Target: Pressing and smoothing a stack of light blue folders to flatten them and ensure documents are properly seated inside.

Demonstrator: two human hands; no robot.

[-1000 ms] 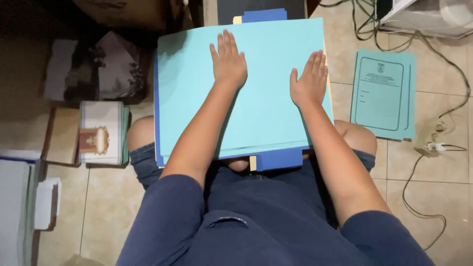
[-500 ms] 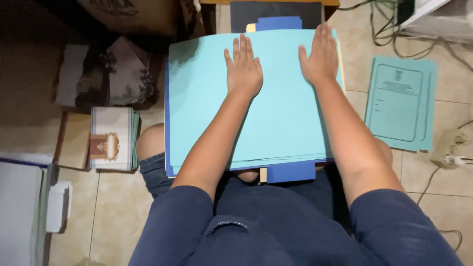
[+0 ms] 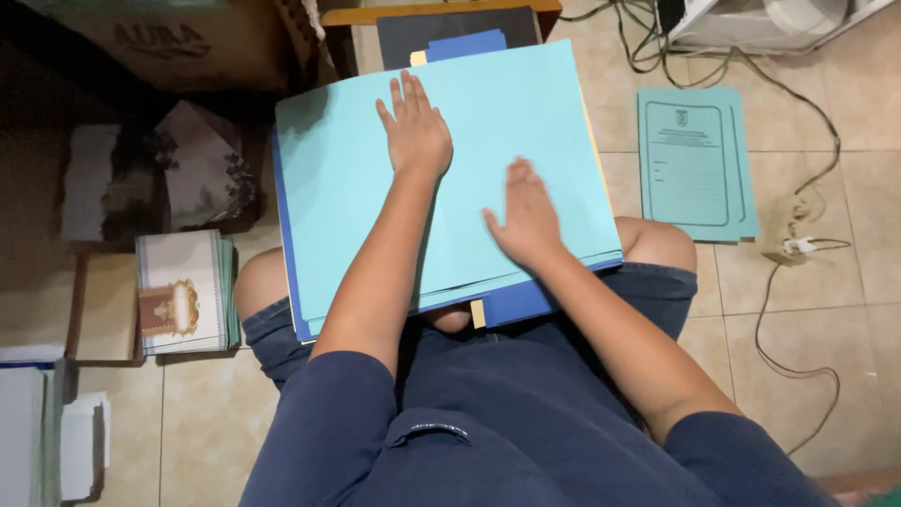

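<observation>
The stack of light blue folders (image 3: 328,197) lies across your lap, over a dark blue folder (image 3: 511,302). Your left hand (image 3: 415,131) rests flat on its far part, fingers spread, gripping nothing. Your right hand (image 3: 527,218), open and blurred, presses the near right part. Another blue folder (image 3: 693,164) lies on the floor tiles (image 3: 845,225) to the right.

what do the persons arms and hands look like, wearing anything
Both arms are bare from the short navy blue sleeves down. The left hand and right hand wear no gloves, and no rings, watch or bracelets show. The right hand is slightly blurred.
</observation>
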